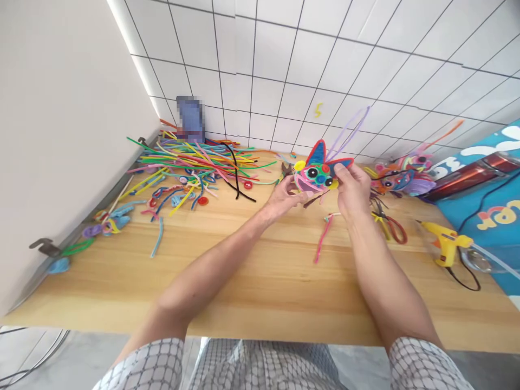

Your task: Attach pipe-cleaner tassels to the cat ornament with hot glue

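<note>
Between both hands, above the wooden table (252, 281), is a colourful pipe-cleaner animal face (319, 176). It has black button eyes, a pink mouth, yellow round bits at the sides and blue ears edged in red. A lilac pipe-cleaner loop (349, 132) rises behind its ears. My left hand (286, 196) grips the lower left side of the face, thumb across the bottom. My right hand (352, 187) pinches its right side by the ear, thumb and fingers closed. A pink pipe cleaner (324, 238) lies on the table below the hands.
Many loose pipe cleaners (195, 157) are heaped at the back left, with red buttons (203, 201) nearby. To the right lie scissors (396, 230), a yellow glue gun (446, 244) with a cord, another pipe-cleaner face (396, 183) and a red flask (479, 173). A tiled wall (276, 70) stands behind.
</note>
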